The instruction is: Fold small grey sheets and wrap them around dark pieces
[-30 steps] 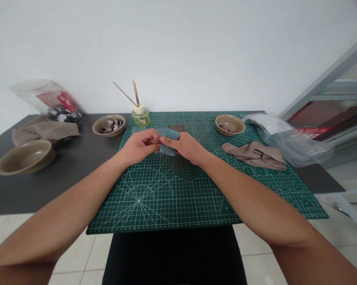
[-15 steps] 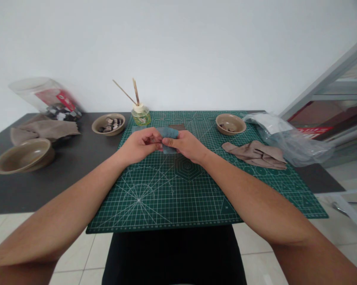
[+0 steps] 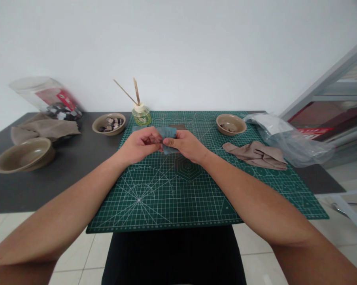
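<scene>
Both my hands meet above the far middle of the green cutting mat. My left hand and my right hand are closed, pinching a small blue-grey piece of cloth between their fingertips. Most of the cloth is hidden behind the fingers. More blue-grey cloth and a small brown piece lie flat on the mat just beyond the hands.
A reed diffuser bottle stands behind my hands. Bowls: one with small pieces, one at the right, one at the far left. Beige cloths, a tipped jar, a plastic bag.
The cloth has been gathered smaller between my fingertips, and my hands have drawn slightly closer together. Everything else stays put.
</scene>
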Demonstrator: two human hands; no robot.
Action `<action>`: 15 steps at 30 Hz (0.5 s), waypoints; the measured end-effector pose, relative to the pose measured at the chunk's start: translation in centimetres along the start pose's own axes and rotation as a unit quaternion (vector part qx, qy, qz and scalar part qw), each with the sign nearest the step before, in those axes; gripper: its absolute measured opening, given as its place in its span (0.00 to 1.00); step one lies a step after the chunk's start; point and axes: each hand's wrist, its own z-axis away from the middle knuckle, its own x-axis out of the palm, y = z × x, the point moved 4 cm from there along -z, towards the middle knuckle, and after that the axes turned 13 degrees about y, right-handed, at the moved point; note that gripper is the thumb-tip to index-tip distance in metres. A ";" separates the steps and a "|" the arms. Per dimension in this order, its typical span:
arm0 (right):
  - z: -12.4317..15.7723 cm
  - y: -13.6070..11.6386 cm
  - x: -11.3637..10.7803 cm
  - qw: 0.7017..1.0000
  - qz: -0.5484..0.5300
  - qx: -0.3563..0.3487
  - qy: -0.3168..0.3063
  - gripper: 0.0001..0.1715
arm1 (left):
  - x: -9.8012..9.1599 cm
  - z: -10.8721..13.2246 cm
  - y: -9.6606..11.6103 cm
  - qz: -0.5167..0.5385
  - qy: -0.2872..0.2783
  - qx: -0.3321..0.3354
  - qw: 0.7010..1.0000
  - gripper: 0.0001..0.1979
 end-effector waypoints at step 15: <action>0.2 -0.5 -0.5 0.991 0.120 -0.033 0.044 0.30 | 0.0 0.0 0.0 -0.072 -0.017 0.038 0.997 0.06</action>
